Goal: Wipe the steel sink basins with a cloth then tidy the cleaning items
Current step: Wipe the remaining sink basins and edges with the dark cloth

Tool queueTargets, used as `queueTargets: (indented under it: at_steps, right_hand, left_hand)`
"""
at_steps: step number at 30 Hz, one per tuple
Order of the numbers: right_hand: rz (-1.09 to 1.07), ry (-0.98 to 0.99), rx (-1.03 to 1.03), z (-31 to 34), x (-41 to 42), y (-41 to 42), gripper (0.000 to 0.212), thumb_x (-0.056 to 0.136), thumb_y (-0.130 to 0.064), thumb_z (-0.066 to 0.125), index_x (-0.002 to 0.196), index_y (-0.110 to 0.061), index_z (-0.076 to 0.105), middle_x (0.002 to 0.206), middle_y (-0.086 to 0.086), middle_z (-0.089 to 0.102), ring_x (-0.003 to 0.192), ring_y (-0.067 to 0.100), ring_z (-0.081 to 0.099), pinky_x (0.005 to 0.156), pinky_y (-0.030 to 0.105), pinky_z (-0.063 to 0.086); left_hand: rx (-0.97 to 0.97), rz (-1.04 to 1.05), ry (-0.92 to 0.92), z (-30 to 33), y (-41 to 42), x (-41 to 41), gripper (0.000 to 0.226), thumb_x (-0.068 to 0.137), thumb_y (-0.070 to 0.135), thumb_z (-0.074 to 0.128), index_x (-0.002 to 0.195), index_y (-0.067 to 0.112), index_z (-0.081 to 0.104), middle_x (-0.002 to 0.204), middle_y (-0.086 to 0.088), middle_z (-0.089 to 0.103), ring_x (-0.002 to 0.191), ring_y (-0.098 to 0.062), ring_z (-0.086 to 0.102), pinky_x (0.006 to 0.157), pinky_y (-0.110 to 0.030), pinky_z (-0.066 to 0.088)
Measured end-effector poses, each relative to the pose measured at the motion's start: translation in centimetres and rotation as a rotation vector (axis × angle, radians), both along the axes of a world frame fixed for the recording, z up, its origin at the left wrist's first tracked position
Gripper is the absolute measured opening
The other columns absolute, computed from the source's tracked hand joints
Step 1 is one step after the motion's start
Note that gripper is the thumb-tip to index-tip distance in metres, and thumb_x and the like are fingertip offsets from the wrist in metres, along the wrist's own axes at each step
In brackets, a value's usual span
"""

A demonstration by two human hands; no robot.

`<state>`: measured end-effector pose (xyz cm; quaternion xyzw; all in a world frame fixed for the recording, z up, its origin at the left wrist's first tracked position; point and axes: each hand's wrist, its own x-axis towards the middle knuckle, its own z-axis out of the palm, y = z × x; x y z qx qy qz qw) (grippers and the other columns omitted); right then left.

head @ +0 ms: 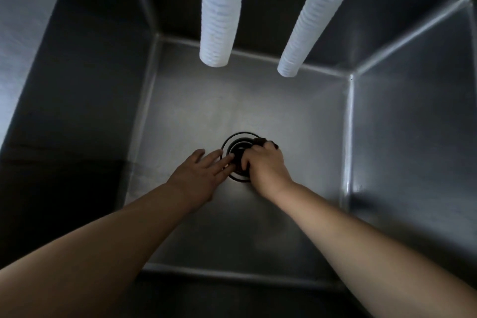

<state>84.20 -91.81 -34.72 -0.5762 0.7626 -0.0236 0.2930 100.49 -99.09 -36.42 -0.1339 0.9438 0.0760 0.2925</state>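
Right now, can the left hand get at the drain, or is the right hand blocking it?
Probably yes. The left hand lies open on the basin floor, fingertips already at the drain ring's left edge. The right hand, gripping a dark cloth, covers only the drain's right side.

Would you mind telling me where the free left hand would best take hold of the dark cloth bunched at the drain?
Probably the dark cloth at its far edge, where a wad pokes out beyond the right hand; the rest is covered by that grip. The left hand lies flat beside the drain, so it would reach over the drain from the left.
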Motion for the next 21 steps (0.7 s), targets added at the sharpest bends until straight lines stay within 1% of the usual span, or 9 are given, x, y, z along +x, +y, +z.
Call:
queueTargets:
  at_steps: [2,5,8,10,11,13,15,18,21]
  right_hand:
    - [-0.237,-0.108,-0.147,0.8,-0.8,2.0,0.026,0.074,0.006,0.050,0.080,-0.012,0.067,0.086,0.001,0.065,0.094,0.028,0.049,0.082,0.030,0.034]
    - [-0.479,-0.058,-0.232,2.0,-3.0,4.8,0.030,0.073,0.009,0.050,0.073,-0.016,0.066,0.068,-0.018,0.047,0.083,0.024,0.050,0.068,0.025,0.030]
    - [-0.628,-0.004,-0.233,3.0,-4.7,6.0,0.032,0.077,0.007,0.048,0.072,-0.019,0.066,0.069,-0.018,0.042,0.082,0.026,0.053,0.068,0.025,0.032]
    - [-0.634,0.007,-0.274,3.2,-4.6,5.5,0.031,0.077,0.008,0.049,0.075,-0.018,0.067,0.072,-0.017,0.046,0.084,0.026,0.053,0.069,0.027,0.034]
    - [-0.583,0.022,-0.316,3.2,-4.3,5.0,0.030,0.076,0.008,0.050,0.076,-0.016,0.068,0.074,-0.015,0.052,0.085,0.027,0.053,0.070,0.028,0.035]
    - [-0.428,0.038,-0.383,2.8,-3.1,3.4,0.028,0.072,0.007,0.053,0.081,-0.014,0.070,0.080,-0.002,0.066,0.086,0.028,0.052,0.074,0.028,0.035]
    - [-0.213,0.044,-0.367,2.0,-1.8,1.5,0.028,0.074,0.003,0.055,0.092,-0.011,0.071,0.091,0.005,0.070,0.088,0.028,0.051,0.077,0.031,0.038]
    - [0.255,0.193,-0.049,-0.4,0.1,-0.7,0.033,0.090,-0.013,0.048,0.121,-0.012,0.058,0.119,0.005,0.058,0.111,0.029,0.042,0.089,0.035,0.034]
    - [0.456,0.378,0.194,-1.3,0.5,-1.6,0.040,0.095,-0.025,0.039,0.132,-0.015,0.047,0.132,0.003,0.045,0.124,0.026,0.030,0.098,0.033,0.026]
  left_hand:
    - [0.007,0.002,0.009,0.0,0.0,0.1,0.081,0.094,0.031,0.046,0.149,0.021,-0.013,0.159,-0.003,-0.015,0.146,-0.025,-0.007,0.115,-0.044,0.003]
    - [-0.003,0.009,0.004,0.0,0.2,0.3,0.086,0.094,0.034,0.046,0.146,0.017,-0.020,0.157,-0.005,-0.021,0.146,-0.024,-0.010,0.116,-0.044,0.001]
    - [-0.014,0.043,0.019,0.1,0.3,0.4,0.091,0.094,0.034,0.046,0.140,0.010,-0.028,0.154,-0.009,-0.026,0.145,-0.023,-0.012,0.116,-0.041,-0.001]
    - [-0.015,0.048,0.030,0.1,0.4,0.4,0.091,0.094,0.034,0.047,0.141,0.011,-0.028,0.154,-0.010,-0.026,0.146,-0.023,-0.011,0.116,-0.041,-0.001]
    - [-0.015,0.039,0.029,0.1,0.4,0.3,0.090,0.094,0.034,0.047,0.143,0.012,-0.026,0.154,-0.010,-0.025,0.146,-0.024,-0.010,0.116,-0.042,0.000]
    - [-0.015,0.011,0.015,0.1,0.3,0.2,0.089,0.094,0.036,0.048,0.146,0.016,-0.021,0.155,-0.010,-0.024,0.146,-0.025,-0.009,0.116,-0.044,0.001]
    - [-0.012,-0.003,0.006,0.0,0.2,0.0,0.087,0.094,0.036,0.049,0.148,0.018,-0.017,0.156,-0.010,-0.020,0.146,-0.026,-0.007,0.115,-0.045,0.003]
    - [-0.012,-0.003,0.001,-0.1,0.0,-0.1,0.087,0.092,0.036,0.051,0.149,0.019,-0.011,0.158,-0.010,-0.016,0.146,-0.025,-0.005,0.115,-0.045,0.003]
    - [-0.012,0.010,0.010,-0.2,0.0,-0.1,0.087,0.091,0.037,0.053,0.150,0.021,-0.010,0.158,-0.008,-0.016,0.146,-0.023,-0.006,0.115,-0.043,0.003]
